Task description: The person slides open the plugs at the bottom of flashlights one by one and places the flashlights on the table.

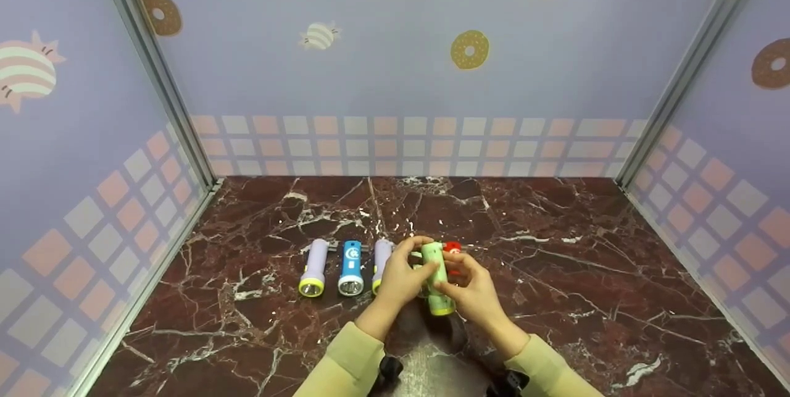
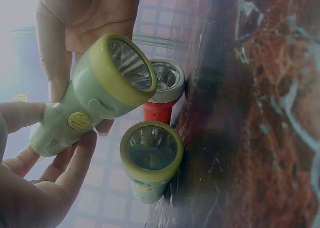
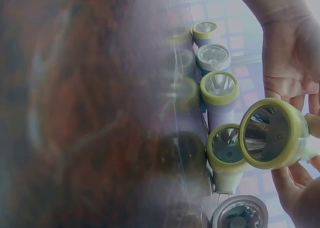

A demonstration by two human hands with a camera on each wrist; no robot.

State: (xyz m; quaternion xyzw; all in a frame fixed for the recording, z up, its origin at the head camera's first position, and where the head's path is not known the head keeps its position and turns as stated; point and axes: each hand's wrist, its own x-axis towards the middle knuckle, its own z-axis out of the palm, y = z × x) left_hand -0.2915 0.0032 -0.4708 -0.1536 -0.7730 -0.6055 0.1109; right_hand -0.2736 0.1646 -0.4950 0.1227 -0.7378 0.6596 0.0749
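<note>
Both hands hold one light-green flashlight (image 1: 437, 276) above the row on the table, its yellow-rimmed lens end tilted down toward the person. My left hand (image 1: 404, 276) pinches it between thumb and fingers from the left. From the right, my right hand (image 1: 478, 291) grips the same body with thumb and fingertips. A yellow switch (image 2: 79, 121) shows on its side in the left wrist view. Below it lies a second green flashlight (image 2: 151, 155), mostly hidden by the hands in the head view. Beside that one is a red flashlight (image 1: 453, 250), partly covered by my right hand.
Left of the hands lie a purple flashlight (image 1: 317, 261) with a yellow rim, a blue flashlight (image 1: 351, 261) with a white rim, and another purple flashlight (image 1: 382, 252). They lie on a dark red marbled tabletop (image 1: 247, 335). Patterned panels (image 1: 395, 76) enclose the back and sides.
</note>
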